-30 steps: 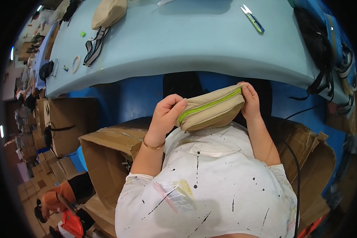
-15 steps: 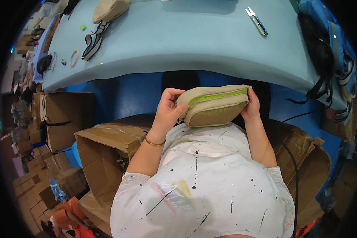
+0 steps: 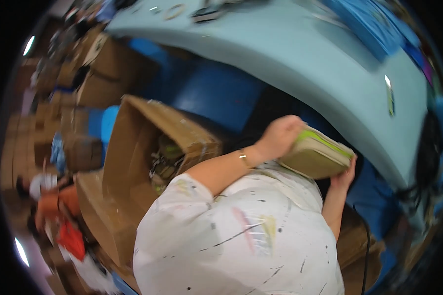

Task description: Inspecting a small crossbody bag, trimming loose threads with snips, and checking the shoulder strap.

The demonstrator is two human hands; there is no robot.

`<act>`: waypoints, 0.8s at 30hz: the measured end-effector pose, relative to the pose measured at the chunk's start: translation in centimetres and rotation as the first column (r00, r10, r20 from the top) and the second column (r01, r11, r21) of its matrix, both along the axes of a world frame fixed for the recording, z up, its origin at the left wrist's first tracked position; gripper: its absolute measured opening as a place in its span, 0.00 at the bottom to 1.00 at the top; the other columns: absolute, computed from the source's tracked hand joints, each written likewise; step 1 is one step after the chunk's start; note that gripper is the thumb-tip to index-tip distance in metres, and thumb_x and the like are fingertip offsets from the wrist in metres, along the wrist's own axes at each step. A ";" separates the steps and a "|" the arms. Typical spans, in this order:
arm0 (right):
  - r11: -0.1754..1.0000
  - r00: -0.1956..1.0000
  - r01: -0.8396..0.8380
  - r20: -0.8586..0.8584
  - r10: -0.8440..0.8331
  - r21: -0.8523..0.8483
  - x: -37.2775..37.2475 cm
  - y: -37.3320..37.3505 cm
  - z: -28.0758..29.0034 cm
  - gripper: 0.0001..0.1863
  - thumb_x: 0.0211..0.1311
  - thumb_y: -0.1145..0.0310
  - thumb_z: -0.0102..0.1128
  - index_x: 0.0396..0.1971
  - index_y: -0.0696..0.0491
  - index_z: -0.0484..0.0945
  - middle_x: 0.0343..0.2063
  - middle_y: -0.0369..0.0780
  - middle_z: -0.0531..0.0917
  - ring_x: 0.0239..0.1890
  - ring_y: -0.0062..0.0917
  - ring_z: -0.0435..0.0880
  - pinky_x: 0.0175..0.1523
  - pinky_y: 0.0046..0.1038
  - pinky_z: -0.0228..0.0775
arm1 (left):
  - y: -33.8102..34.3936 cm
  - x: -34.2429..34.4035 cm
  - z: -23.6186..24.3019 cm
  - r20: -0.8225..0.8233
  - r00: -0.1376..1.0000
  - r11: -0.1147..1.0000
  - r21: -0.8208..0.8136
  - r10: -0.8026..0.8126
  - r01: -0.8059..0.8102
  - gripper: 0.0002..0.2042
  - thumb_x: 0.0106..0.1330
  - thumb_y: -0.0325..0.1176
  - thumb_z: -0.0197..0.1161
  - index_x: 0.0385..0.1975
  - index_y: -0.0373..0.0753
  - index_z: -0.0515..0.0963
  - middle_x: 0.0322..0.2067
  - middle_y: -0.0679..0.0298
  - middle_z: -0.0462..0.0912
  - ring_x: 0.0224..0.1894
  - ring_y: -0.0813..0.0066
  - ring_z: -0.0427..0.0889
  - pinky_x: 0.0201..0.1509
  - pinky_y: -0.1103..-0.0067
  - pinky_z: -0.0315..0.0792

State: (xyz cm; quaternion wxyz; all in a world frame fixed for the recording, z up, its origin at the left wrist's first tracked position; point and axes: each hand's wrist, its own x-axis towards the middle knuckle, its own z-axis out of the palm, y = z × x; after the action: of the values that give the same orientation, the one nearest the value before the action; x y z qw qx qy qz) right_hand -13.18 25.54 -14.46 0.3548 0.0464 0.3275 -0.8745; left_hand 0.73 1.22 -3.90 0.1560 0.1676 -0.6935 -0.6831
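Scene is viewed from the wearer's head through the left fisheye camera, aimed steeply downward. White patterned shirt and hands are framed close; desk is seen beyond, slanted down rightward.

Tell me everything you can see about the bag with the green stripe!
The bag is beige, boxy with rounded corners, and looks like fabric. A green strip, like a zipper, runs along its upper side; blur hides whether it's closed. It's tilted in front of the white shirt, the left hand gripping one end and the right hand the other.
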 end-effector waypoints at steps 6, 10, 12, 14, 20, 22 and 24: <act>0.938 0.953 0.109 -0.304 -0.004 0.330 -1.1 0.3 0.9 0.18 0.69 0.66 0.50 0.54 0.60 0.70 0.50 0.45 0.77 0.52 0.30 0.76 0.58 0.30 0.67 | 1.1 -2.8 3.7 -0.188 0.970 0.788 0.568 -0.157 0.238 0.09 0.71 0.35 0.53 0.32 0.38 0.75 0.27 0.75 0.73 0.31 0.91 0.68 0.35 0.87 0.67; 0.594 0.418 0.712 -0.906 0.069 0.374 2.2 -2.0 8.7 0.13 0.67 0.70 0.52 0.48 0.60 0.72 0.44 0.41 0.76 0.45 0.26 0.75 0.54 0.29 0.67 | 0.0 -1.8 6.6 -0.113 0.989 0.957 0.265 -0.092 0.119 0.10 0.71 0.35 0.52 0.30 0.38 0.74 0.24 0.76 0.69 0.28 0.91 0.65 0.30 0.88 0.64; 0.762 -0.069 0.629 -0.964 0.256 0.157 4.7 -4.3 14.6 0.17 0.57 0.70 0.64 0.45 0.57 0.73 0.41 0.42 0.77 0.44 0.32 0.75 0.51 0.33 0.67 | -0.4 -1.1 6.8 -0.038 0.995 0.979 0.179 -0.089 0.094 0.10 0.72 0.35 0.51 0.31 0.38 0.75 0.24 0.77 0.69 0.29 0.92 0.65 0.30 0.88 0.63; 0.863 -0.273 0.483 -0.912 0.306 0.145 6.0 -6.7 17.9 0.20 0.42 0.69 0.72 0.39 0.51 0.79 0.41 0.39 0.79 0.43 0.33 0.77 0.48 0.32 0.67 | -0.6 -0.7 7.0 -0.041 0.993 0.974 0.194 -0.115 0.121 0.09 0.72 0.34 0.51 0.32 0.38 0.74 0.27 0.77 0.70 0.31 0.91 0.65 0.33 0.88 0.64; 0.858 -0.445 0.509 -0.831 0.334 0.072 6.0 -8.6 15.9 0.16 0.43 0.68 0.65 0.37 0.45 0.82 0.43 0.28 0.78 0.45 0.21 0.73 0.49 0.25 0.63 | -0.5 -0.4 6.6 -0.052 0.993 0.965 0.234 -0.106 0.115 0.09 0.72 0.33 0.50 0.32 0.36 0.74 0.25 0.75 0.70 0.30 0.90 0.65 0.32 0.88 0.63; 0.872 -0.464 0.486 -0.830 0.309 0.054 6.1 -8.4 15.4 0.17 0.37 0.69 0.70 0.34 0.45 0.82 0.38 0.28 0.78 0.42 0.22 0.72 0.44 0.26 0.61 | -0.3 -0.2 6.5 -0.069 0.994 0.907 0.407 -0.086 0.107 0.09 0.72 0.33 0.50 0.32 0.37 0.74 0.26 0.75 0.71 0.30 0.90 0.67 0.33 0.89 0.65; 0.869 -0.462 0.494 -0.833 0.306 0.045 6.3 -8.5 14.9 0.17 0.37 0.69 0.69 0.33 0.45 0.82 0.38 0.28 0.77 0.42 0.22 0.72 0.45 0.25 0.61 | -0.1 0.1 5.7 -0.072 0.995 0.855 0.509 -0.072 0.099 0.08 0.72 0.33 0.51 0.32 0.38 0.74 0.27 0.74 0.72 0.30 0.90 0.68 0.33 0.89 0.65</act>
State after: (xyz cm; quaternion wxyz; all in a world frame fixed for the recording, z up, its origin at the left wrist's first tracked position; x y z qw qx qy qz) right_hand -6.93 17.04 0.46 -0.2139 -0.6041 0.6537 -0.4025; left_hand 0.81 1.10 1.79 0.0927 0.1546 -0.4897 -0.8531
